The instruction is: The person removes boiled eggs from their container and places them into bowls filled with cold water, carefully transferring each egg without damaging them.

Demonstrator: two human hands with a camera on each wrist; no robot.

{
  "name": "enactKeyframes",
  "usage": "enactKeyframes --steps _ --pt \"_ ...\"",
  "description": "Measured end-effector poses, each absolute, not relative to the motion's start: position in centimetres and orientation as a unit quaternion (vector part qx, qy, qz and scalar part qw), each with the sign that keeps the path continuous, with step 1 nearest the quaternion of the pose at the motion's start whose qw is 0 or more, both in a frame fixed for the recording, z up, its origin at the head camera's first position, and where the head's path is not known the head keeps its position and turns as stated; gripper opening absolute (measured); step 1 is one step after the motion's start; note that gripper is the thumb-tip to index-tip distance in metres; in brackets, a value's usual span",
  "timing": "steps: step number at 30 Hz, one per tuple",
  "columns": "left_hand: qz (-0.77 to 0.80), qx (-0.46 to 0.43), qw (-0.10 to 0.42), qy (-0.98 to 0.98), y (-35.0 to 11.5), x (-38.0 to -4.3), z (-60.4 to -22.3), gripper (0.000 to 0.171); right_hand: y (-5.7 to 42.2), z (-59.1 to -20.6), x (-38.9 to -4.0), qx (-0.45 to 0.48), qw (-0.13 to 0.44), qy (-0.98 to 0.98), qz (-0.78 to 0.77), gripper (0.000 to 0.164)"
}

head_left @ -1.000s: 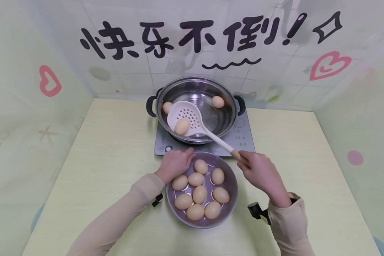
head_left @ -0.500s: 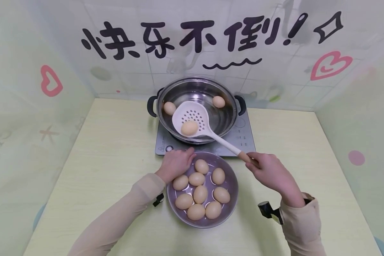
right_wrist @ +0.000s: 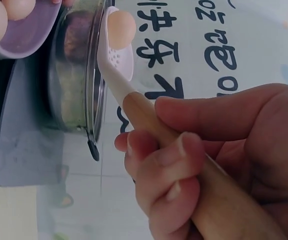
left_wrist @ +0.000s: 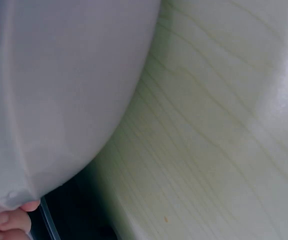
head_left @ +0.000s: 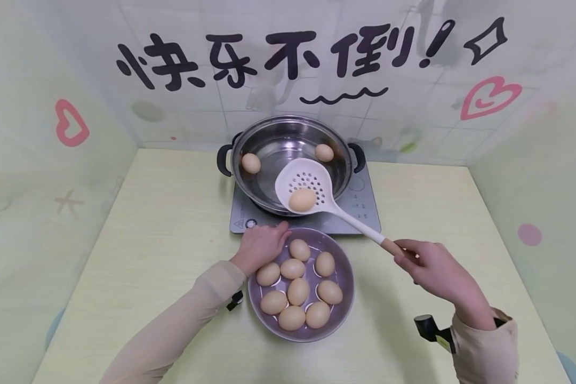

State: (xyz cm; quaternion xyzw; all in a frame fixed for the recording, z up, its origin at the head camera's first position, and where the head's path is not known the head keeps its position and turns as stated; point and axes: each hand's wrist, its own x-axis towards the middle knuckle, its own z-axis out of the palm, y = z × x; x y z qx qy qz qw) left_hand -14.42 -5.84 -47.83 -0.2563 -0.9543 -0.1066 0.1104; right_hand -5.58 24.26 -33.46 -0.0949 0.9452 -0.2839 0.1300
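My right hand (head_left: 437, 266) grips the wooden handle of a white skimmer (head_left: 360, 226), fingers and thumb wrapped round it in the right wrist view. One brown egg (head_left: 303, 201) lies in the skimmer's perforated head, which overlaps the near rim of a steel pot (head_left: 264, 198). Inside the pot are two more eggs, one at the left (head_left: 251, 163) and one at the right (head_left: 324, 153). With my left hand (head_left: 261, 246) I hold the far left rim of a purple bowl (head_left: 348, 304), fingertips (left_wrist: 11, 220) curled against its outside. Several eggs (head_left: 298, 292) sit in that bowl.
Beneath the pot is a grey induction cooker (head_left: 365, 208), just behind the bowl. Black handles (head_left: 224, 160) stick out from the pot's sides. The pale wooden table (head_left: 173, 213) is bounded by printed walls at the back and both sides.
My right hand has moved right and toward me, drawing the skimmer and its egg from the pot's left part to its near right rim. The left hand stays on the bowl.
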Motion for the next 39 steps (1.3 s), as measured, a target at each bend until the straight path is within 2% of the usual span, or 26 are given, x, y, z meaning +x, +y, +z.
enactKeyframes --steps 9,23,32,39 --pt "-0.107 -0.255 0.098 -0.956 -5.8 -14.4 -47.6 0.021 26.3 -33.2 -3.5 -0.103 0.110 0.952 -0.268 0.021" --pt "-0.109 -0.254 0.079 -0.958 -5.9 -14.6 -47.6 0.020 29.8 -34.0 0.5 -0.134 0.110 0.952 -0.252 0.023" --pt "-0.109 -0.255 0.094 -0.956 -5.8 -14.5 -47.6 0.019 30.9 -34.9 1.6 -0.145 0.111 0.946 -0.268 0.025" --pt "-0.108 -0.254 0.087 -0.957 -5.8 -14.5 -47.5 0.019 31.3 -35.6 1.8 -0.152 0.106 0.942 -0.281 0.026"
